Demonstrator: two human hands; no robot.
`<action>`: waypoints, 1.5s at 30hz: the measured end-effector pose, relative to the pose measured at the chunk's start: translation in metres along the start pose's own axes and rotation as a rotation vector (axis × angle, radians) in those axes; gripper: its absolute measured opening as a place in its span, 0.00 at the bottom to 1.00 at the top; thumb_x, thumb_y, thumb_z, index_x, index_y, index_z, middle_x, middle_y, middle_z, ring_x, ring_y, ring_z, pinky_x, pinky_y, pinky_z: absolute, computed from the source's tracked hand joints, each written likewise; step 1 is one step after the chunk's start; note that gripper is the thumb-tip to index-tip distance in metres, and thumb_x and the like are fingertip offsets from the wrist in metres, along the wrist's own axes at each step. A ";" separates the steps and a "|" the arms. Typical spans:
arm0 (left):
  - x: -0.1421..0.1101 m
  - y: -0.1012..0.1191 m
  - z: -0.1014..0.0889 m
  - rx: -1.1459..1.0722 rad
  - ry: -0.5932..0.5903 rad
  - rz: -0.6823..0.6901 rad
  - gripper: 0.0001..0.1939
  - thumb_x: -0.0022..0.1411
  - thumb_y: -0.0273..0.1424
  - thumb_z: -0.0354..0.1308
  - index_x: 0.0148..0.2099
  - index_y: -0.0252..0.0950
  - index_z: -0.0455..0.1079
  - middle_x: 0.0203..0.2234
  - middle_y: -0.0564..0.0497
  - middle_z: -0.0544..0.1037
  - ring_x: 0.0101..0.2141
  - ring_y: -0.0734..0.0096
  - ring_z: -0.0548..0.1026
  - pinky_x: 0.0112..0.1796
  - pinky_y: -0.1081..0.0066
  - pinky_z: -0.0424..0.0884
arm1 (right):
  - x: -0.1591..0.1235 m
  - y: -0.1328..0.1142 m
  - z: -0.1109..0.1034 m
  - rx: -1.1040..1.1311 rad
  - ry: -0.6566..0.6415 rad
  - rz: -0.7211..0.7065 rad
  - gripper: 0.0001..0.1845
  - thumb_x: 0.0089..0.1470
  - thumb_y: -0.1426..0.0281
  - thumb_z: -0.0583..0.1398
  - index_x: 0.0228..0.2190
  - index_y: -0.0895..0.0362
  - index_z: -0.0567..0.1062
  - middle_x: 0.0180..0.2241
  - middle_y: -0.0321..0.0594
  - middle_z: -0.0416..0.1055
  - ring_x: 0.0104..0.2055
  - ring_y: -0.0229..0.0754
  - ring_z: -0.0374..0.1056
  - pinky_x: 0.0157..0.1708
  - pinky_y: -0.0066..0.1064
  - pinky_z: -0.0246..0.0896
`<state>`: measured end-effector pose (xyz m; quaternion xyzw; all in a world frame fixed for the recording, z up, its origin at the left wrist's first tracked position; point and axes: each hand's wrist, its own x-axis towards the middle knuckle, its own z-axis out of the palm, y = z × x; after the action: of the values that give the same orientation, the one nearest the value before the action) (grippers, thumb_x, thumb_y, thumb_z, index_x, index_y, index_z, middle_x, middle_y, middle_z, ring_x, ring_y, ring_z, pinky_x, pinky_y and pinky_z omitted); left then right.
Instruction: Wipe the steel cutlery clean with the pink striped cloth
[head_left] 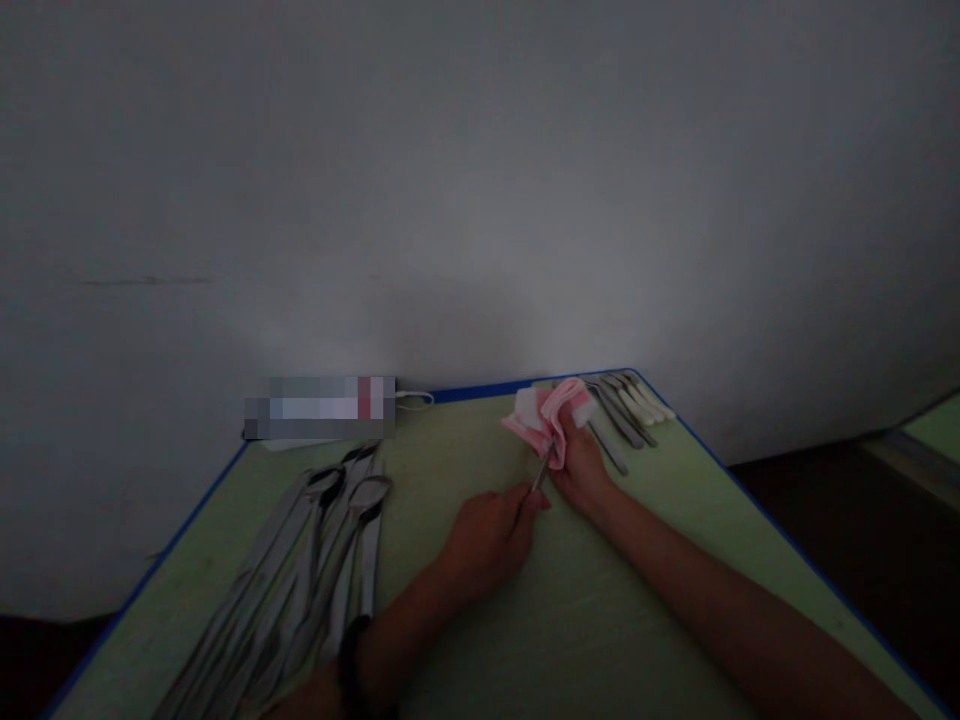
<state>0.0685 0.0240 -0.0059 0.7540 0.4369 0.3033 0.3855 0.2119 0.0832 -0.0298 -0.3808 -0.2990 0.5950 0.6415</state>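
My left hand (487, 540) is closed on the handle of a metal piece of cutlery (541, 472). The far end of that piece goes into a pink and white cloth (531, 408), which hides it, so its kind does not show. My right hand (583, 468) grips the cloth, bunched around the hidden end. Both hands are above the middle of a pale green table (442, 450). Left of my left hand lies a heap of metal spoons and other long cutlery (315, 560), partly covered by my forearm.
Beyond my right hand, a row of metal cutlery (619, 412) and several white-handled pieces (643, 402) lie near the far right corner. A blurred-out box-like object (322, 408) with a white cable (420, 400) sits at the far left edge. A grey wall (480, 200) stands behind the table.
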 end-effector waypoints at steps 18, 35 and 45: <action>0.006 -0.012 0.005 0.023 0.076 0.002 0.15 0.63 0.35 0.45 0.28 0.39 0.68 0.18 0.53 0.70 0.21 0.67 0.67 0.26 0.73 0.56 | -0.017 -0.003 0.012 -0.079 -0.103 0.077 0.17 0.43 0.55 0.61 0.24 0.57 0.67 0.16 0.31 0.64 0.17 0.33 0.57 0.17 0.27 0.53; 0.003 -0.002 -0.004 0.122 -0.132 -0.046 0.21 0.66 0.38 0.34 0.26 0.37 0.59 0.15 0.57 0.65 0.19 0.73 0.65 0.25 0.75 0.60 | 0.007 -0.007 -0.007 0.081 -0.069 -0.075 0.16 0.39 0.73 0.63 0.35 0.55 0.72 0.32 0.35 0.75 0.37 0.41 0.71 0.41 0.34 0.66; 0.003 -0.001 -0.006 -0.065 -0.182 -0.062 0.20 0.67 0.39 0.36 0.35 0.36 0.65 0.14 0.59 0.63 0.19 0.73 0.65 0.27 0.75 0.61 | 0.004 -0.009 -0.007 0.006 -0.015 -0.141 0.18 0.46 0.56 0.60 0.33 0.58 0.72 0.27 0.38 0.74 0.33 0.41 0.70 0.33 0.31 0.63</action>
<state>0.0648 0.0293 -0.0027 0.7516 0.4132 0.2354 0.4571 0.2232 0.0866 -0.0265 -0.3522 -0.3281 0.5522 0.6808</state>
